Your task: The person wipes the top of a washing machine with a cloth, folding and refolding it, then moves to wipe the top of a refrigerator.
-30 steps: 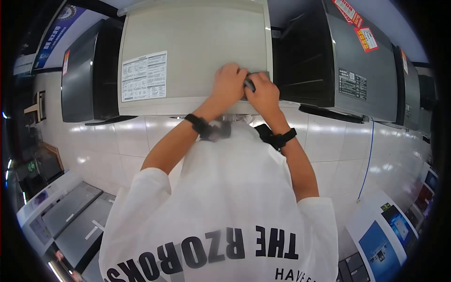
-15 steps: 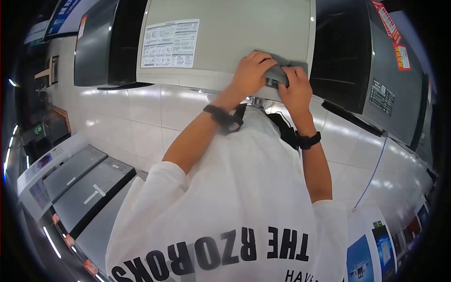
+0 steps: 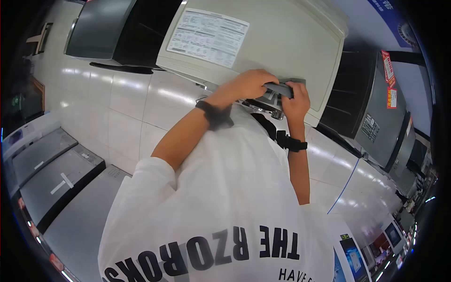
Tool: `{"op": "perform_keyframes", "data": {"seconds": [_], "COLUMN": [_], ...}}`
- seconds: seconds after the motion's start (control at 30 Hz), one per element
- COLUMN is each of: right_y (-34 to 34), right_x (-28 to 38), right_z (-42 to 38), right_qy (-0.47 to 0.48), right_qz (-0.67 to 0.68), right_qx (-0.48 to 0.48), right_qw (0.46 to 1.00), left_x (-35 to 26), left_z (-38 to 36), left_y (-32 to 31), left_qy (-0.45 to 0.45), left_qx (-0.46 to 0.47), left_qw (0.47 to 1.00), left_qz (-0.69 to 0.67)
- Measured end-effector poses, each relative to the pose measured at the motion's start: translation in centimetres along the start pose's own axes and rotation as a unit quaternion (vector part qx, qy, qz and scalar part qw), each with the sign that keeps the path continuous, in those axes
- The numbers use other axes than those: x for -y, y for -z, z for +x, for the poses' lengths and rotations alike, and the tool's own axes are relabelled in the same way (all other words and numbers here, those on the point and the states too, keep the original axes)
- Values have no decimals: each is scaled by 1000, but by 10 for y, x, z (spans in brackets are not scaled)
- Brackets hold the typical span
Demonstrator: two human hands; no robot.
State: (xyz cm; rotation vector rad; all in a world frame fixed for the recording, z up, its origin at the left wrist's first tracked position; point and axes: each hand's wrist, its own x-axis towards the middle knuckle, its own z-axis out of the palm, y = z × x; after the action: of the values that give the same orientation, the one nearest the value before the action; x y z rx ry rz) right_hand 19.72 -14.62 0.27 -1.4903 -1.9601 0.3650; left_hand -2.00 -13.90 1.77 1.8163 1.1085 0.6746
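Observation:
A grey folded piece, perhaps cloth, lies near the front edge of a beige appliance top. My left hand holds its left end with bent fingers. At its right end, my right hand has the fingers curled round the edge. Some more grey material shows between and behind the hands. Just below the hands, a shiny metal part sits at the appliance's front edge. A white printed sheet is on the top, left of my hands.
Dark appliances stand at the left and right of the beige one. Large grey boxes or units are at the lower left. A blue cord crosses the tiled floor at the right.
The view has turned, so the beige top appears tilted. The grey piece now looks narrower and raised between my hands, which remain at its two ends.

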Motion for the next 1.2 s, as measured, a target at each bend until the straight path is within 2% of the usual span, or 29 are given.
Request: {"op": "perform_keyframes", "data": {"seconds": [0.13, 0.17, 0.3, 0.4, 0.57, 0.67, 0.8, 0.93, 0.97, 1.07, 1.1, 1.2], "right_y": [-34, -39, -53, -65, -80, -96, -117, -143, -147, -167, -174, -191], "right_x": [40, 49, 72, 88, 102, 104, 145, 206, 223, 250, 259, 297], "right_z": [1, 0, 0, -2, -10, -18, -17, -10, -7, 9, 17, 41], "right_qy": [65, 107, 158, 173, 164, 175, 167, 156, 154, 203, 213, 294], "right_qz": [-21, -34, -23, -29, -73, -71, -26, 90, 101, 137, 128, 124], "right_qx": [-6, -7, 40, 48, 33, -19, -11, 68, 108, 160, 167, 165], "right_qw": [998, 994, 986, 983, 983, 982, 986, 981, 977, 956, 954, 933], "left_x": [15, 17, 27, 41, 53, 44, 49, 36, 25, 39, 42, 71], "left_z": [-39, -50, -85, -97, -106, -105, -134, -177, -192, -230, -242, -288], "left_y": [38, 46, 72, 85, 101, 119, 143, 178, 186, 195, 203, 220], "left_qy": [6, 1, 6, -43, -13, 16, 59, 136, 143, 91, 135, 183], "left_qx": [-16, -27, -30, -30, 27, 74, 47, -12, -52, -184, -206, -321], "left_qw": [1000, 1000, 999, 999, 999, 997, 996, 984, 982, 967, 960, 920], "left_qz": [-10, -8, -12, -14, -35, 18, 49, 112, 114, 152, 136, 127]}}
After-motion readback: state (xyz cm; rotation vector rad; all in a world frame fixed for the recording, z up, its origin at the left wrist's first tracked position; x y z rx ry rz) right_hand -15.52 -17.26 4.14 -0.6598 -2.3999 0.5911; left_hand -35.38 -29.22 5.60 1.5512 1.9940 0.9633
